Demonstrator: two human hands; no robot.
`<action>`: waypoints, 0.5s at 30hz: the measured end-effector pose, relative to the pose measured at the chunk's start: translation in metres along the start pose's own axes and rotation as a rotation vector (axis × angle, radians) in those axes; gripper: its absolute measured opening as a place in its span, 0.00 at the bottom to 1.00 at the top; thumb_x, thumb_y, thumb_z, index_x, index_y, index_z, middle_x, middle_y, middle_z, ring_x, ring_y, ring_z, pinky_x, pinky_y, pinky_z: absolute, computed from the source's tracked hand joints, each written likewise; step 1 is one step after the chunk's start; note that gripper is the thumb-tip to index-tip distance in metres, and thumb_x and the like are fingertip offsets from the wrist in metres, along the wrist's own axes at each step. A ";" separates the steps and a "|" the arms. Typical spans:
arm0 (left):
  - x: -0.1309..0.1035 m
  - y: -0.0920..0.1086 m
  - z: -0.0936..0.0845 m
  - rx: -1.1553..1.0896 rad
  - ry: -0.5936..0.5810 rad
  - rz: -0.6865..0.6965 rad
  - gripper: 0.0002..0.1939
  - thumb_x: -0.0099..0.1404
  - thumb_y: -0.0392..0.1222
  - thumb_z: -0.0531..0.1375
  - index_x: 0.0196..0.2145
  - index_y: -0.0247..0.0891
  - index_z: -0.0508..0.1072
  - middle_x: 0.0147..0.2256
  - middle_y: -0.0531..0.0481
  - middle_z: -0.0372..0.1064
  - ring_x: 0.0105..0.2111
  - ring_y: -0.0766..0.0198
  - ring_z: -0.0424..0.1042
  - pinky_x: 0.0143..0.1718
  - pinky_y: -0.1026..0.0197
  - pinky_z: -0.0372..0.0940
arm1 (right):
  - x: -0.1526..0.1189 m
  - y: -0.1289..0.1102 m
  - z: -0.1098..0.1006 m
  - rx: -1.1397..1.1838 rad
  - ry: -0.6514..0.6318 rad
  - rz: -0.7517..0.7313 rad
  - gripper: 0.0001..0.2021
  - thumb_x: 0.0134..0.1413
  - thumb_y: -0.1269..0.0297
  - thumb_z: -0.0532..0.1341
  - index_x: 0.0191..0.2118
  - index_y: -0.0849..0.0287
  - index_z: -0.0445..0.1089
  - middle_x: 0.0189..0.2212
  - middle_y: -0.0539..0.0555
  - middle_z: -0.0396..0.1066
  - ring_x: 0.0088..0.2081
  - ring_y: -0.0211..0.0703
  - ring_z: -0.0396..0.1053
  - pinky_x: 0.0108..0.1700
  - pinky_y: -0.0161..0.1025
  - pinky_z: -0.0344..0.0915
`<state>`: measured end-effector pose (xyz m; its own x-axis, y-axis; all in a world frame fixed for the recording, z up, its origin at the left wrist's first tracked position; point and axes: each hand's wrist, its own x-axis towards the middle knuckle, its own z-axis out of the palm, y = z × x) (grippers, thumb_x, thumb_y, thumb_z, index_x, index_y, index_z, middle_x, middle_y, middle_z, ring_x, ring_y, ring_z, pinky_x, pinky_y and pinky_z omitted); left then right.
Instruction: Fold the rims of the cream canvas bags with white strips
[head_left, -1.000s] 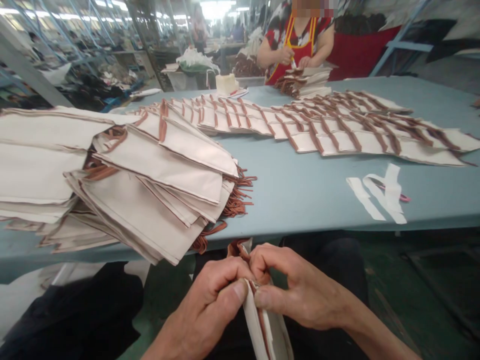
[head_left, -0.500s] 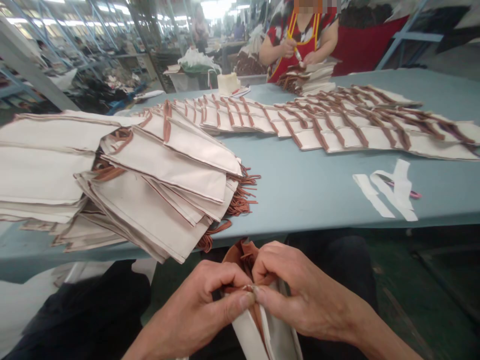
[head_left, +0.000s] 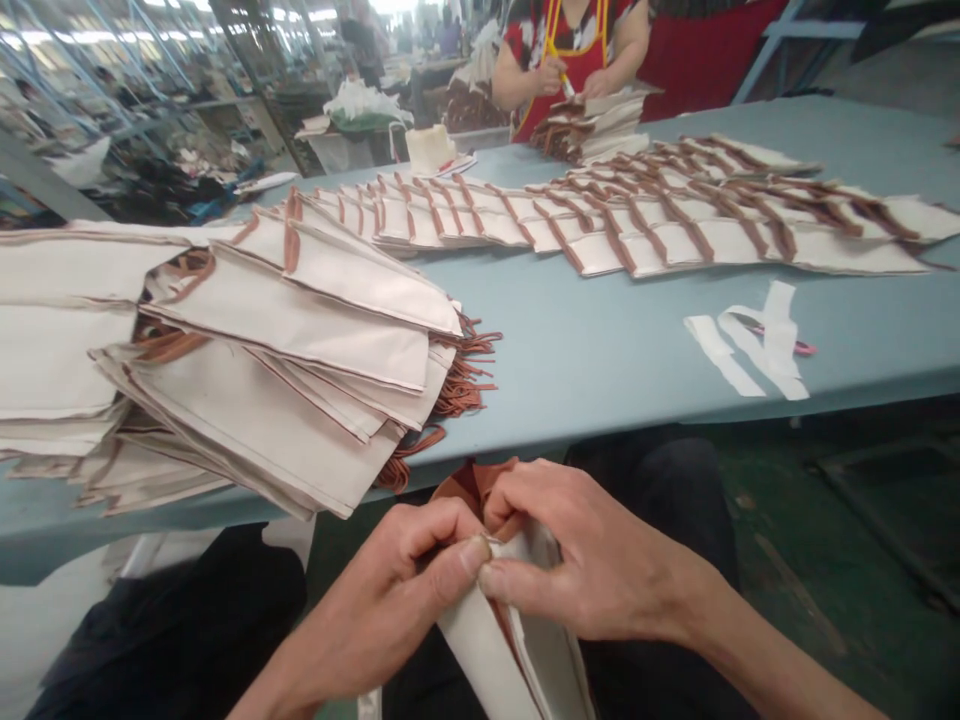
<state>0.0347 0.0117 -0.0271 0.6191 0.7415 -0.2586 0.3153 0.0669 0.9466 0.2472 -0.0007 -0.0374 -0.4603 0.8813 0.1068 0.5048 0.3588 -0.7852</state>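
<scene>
Pinch grip, left hand [head_left: 394, 595], right hand [head_left: 600, 560], on cream-and-brown fabric [head_left: 484, 650]

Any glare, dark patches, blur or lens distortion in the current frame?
Head view: ceiling lights burn out at the top; the far room is hazy and soft; the floor below the table sinks into shadow; left hand and right hand readable, slightly soft; wide-lens stretching toward the corners.

No text, label, brand, number or sign can be read on anything in view.
</scene>
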 end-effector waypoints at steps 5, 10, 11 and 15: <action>-0.005 0.001 0.015 0.118 0.231 0.021 0.23 0.77 0.53 0.52 0.26 0.38 0.67 0.24 0.56 0.58 0.26 0.67 0.59 0.28 0.66 0.54 | -0.015 -0.014 0.019 -0.093 0.403 0.042 0.09 0.57 0.69 0.65 0.44 0.58 0.70 0.44 0.54 0.75 0.45 0.48 0.71 0.49 0.44 0.63; 0.000 -0.001 0.026 -0.002 0.285 0.017 0.27 0.75 0.59 0.53 0.25 0.37 0.67 0.23 0.56 0.56 0.24 0.67 0.56 0.26 0.66 0.54 | -0.023 -0.019 0.033 0.148 0.289 0.321 0.08 0.63 0.58 0.59 0.36 0.55 0.70 0.31 0.50 0.74 0.33 0.45 0.71 0.37 0.40 0.62; 0.001 -0.003 0.027 -0.023 0.286 0.002 0.28 0.75 0.60 0.54 0.25 0.37 0.68 0.24 0.55 0.57 0.24 0.67 0.56 0.26 0.66 0.54 | -0.024 -0.018 0.034 0.231 0.251 0.397 0.11 0.63 0.54 0.58 0.34 0.55 0.69 0.29 0.50 0.72 0.31 0.43 0.69 0.34 0.39 0.62; 0.003 -0.011 0.031 -0.075 0.306 -0.099 0.28 0.73 0.62 0.56 0.27 0.35 0.73 0.24 0.54 0.62 0.25 0.67 0.58 0.26 0.67 0.55 | -0.030 -0.011 0.032 0.441 0.154 0.542 0.19 0.61 0.45 0.56 0.29 0.55 0.64 0.25 0.47 0.65 0.27 0.39 0.63 0.30 0.36 0.57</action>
<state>0.0556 -0.0075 -0.0447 0.3399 0.8942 -0.2913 0.3021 0.1895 0.9343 0.2326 -0.0408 -0.0516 -0.1033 0.9455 -0.3088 0.2763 -0.2709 -0.9221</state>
